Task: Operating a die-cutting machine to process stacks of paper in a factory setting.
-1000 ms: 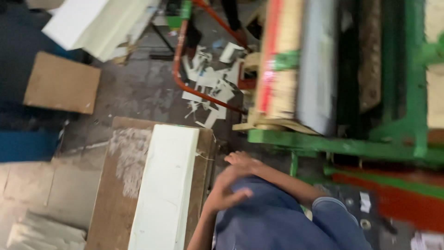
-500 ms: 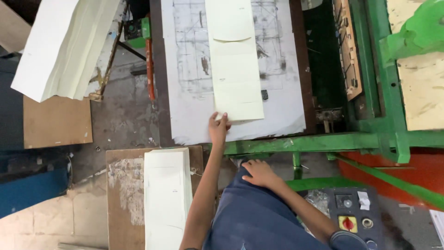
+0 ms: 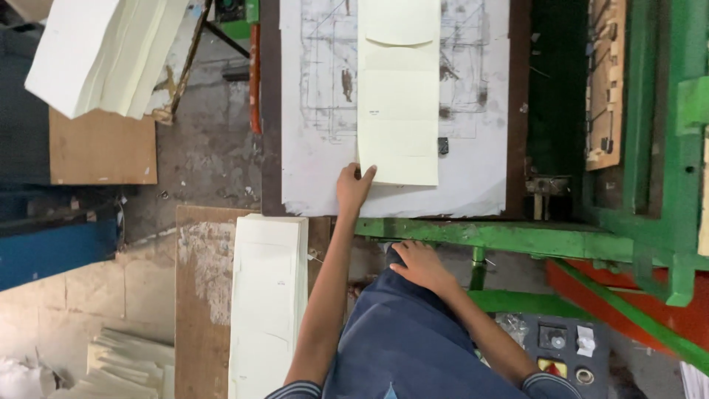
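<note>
My left hand (image 3: 354,186) is stretched out ahead of me, fingers spread and pressing on the near left corner of the cream card sheet (image 3: 399,96). It's touching the edge, not clamped round it (thumb side is hidden, so I can't tell if anything is tucked under). The sheet lies flat and lengthwise away from me on the white marked backing sheet (image 3: 310,155), which covers the press bed (image 3: 269,111). A curved die-cut line shows near the sheet's far end.

My right hand (image 3: 421,264) is pulled back close to my body, resting palm down on my thigh in blue trousers (image 3: 413,340), loosely curled, holding nothing. It sits just below the green frame rail (image 3: 473,235) that runs between my two hands.

Left of my left forearm: a stack of cream card blanks (image 3: 267,303) on a brown board (image 3: 199,295), near my elbow. Further left and beyond that, a fanned white pile (image 3: 103,52) up on a stand, with a cardboard sheet (image 3: 100,148) under it on the floor.

Right of my right hand, low: a control box (image 3: 561,347) with buttons. Further right and up, more green machine frame (image 3: 665,148) and a wooden die board (image 3: 607,81) standing upright.
</note>
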